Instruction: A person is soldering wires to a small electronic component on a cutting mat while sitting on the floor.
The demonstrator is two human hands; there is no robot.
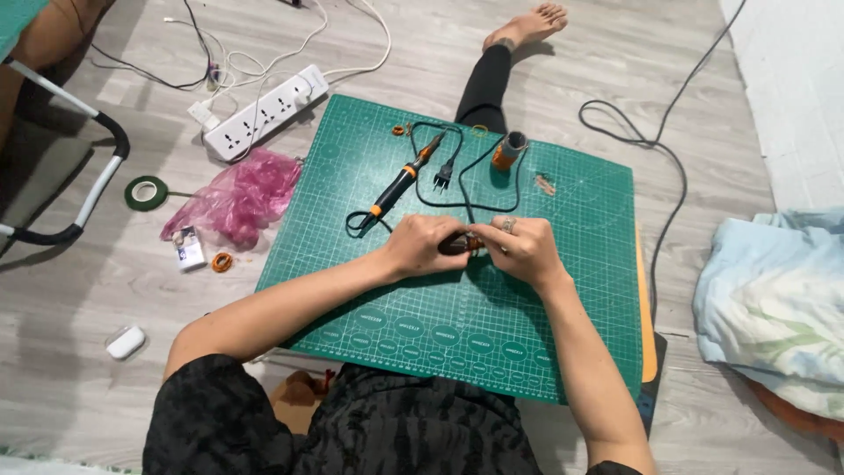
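Dark small piece (459, 244) pinched between fingers of left hand (422, 246) and right hand (520, 251).

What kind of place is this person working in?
Probably a room at home, used as a floor-level craft spot: a green cutting mat lies on wood-look flooring, with a white power strip and rumpled bedding nearby.

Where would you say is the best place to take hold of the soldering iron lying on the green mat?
Probably the black handle of the soldering iron, gripped across its width from above. It lies flat and diagonal on the cutting mat, handle toward the near left, metal tip pointing far right; its cord trails from the near end.
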